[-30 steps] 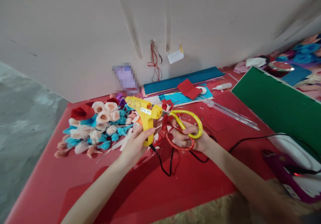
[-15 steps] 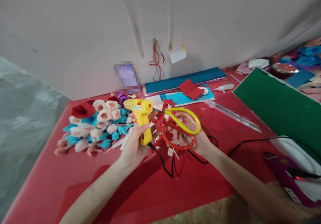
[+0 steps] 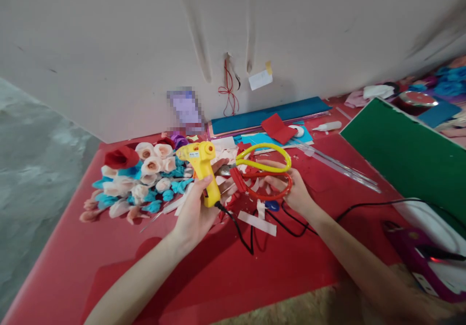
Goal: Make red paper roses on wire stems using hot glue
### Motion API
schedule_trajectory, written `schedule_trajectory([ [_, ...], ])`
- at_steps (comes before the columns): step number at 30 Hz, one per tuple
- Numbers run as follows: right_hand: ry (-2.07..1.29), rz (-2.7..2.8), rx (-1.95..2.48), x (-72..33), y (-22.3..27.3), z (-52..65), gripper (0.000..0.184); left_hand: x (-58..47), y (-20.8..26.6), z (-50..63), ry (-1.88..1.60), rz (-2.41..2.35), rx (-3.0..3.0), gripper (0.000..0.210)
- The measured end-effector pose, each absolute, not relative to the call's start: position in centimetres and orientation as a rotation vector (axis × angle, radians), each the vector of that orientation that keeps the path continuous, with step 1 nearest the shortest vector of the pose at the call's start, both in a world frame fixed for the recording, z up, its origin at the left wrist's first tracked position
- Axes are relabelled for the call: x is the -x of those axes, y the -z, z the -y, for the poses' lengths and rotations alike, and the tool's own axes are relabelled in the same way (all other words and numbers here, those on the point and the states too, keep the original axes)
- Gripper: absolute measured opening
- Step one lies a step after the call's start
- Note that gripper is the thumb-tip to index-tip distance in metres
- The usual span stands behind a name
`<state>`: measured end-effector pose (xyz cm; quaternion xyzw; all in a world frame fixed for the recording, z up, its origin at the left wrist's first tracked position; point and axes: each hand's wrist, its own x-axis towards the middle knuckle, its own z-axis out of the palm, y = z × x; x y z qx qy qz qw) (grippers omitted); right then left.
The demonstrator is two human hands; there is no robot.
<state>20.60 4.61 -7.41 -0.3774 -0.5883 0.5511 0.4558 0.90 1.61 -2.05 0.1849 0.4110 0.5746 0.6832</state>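
My left hand is closed around the handle of a yellow hot glue gun, its nozzle pointing left and a black cord running from its base. In my right hand is a pair of scissors with one yellow and one red handle loop. The scissors' blades point left, toward my left fingers, and are partly hidden there. A folded red piece lies at the scissors' pivot; whether it is held or loose I cannot tell. Paper scraps and a white strip lie beneath both hands.
Crepe-paper flowers crowd the table's left side. Blue sheets, a red folded paper, clear sticks and a glue bottle lie near the wall. At right are a green board and a purple power strip.
The scissors have turned, their handle loops now lying flatter and spread apart. My right hand has shifted slightly right and up. A white strip and a blue round item have come into sight below.
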Motion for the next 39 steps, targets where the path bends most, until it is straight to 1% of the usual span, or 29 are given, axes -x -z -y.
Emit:
schedule_trajectory([
  [5, -1.171, 1.701, 1.168, -22.6, 7.0, -5.6, 0.028, -0.4, 1.9, -1.8, -1.346, -0.952, -0.421, 0.037],
  [10, -0.799, 1.887, 1.392, -24.3, 8.0, -7.5, 0.028, 0.1, 1.3, -2.1, -1.411, -0.987, -0.461, 0.035],
  [13, -0.623, 1.995, 1.444, -24.2, 8.0, -7.8, 0.031, 0.3, 1.0, -2.1, -1.436, -0.990, -0.449, 0.034],
  [15, -0.574, 2.066, 1.446, -23.3, 7.5, -7.1, 0.032, 0.4, 0.9, -2.1, -1.446, -0.985, -0.432, 0.033],
  [18, -0.612, 2.219, 1.434, -21.3, 7.0, -5.1, 0.028, 0.4, 0.8, -2.1, -1.449, -0.953, -0.429, 0.034],
  [23, -0.682, 2.419, 1.505, -18.5, 8.0, -2.1, 0.035, 0.4, 0.6, -1.9, -1.440, -0.938, -0.435, 0.037],
  [28, -0.845, 2.588, 1.447, -17.6, 9.4, -2.2, 0.026, 0.5, 0.5, -1.9, -1.436, -0.986, -0.420, 0.037],
  [35, -1.040, 2.598, 1.382, -17.3, 10.3, -2.4, 0.030, 0.6, 0.8, -1.9, -1.408, -0.934, -0.457, 0.039],
  [39, -1.157, 2.491, 1.346, -17.1, 11.3, -2.1, 0.031, 0.6, 0.9, -1.8, -1.396, -0.921, -0.451, 0.038],
])
